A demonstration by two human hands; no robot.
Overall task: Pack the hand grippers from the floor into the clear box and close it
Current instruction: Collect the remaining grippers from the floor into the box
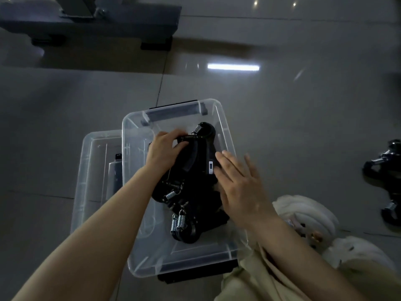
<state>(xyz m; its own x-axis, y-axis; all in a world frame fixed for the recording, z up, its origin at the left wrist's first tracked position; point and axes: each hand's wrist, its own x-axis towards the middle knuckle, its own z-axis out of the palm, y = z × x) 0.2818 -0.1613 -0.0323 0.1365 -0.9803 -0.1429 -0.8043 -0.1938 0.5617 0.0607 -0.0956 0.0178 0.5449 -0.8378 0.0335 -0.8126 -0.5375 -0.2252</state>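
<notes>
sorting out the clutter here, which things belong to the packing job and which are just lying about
Job: clear box, hand grippers in it, grippers on the floor, lid, left hand, right hand.

Lying about: metal frame, white shoes.

Hand grippers [191, 181] in clear box [138, 213]; lid [91, 170] to its left.

Glossy grey floor tiles [282, 118] reflect lights; a dark bench base [91, 20] stands beyond.

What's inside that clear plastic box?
The clear box holds a pile of black hand grippers with metal springs. The left hand grips the top one; the right hand lies flat on the pile. Both hands cover part of it, so a count is impossible.
</notes>
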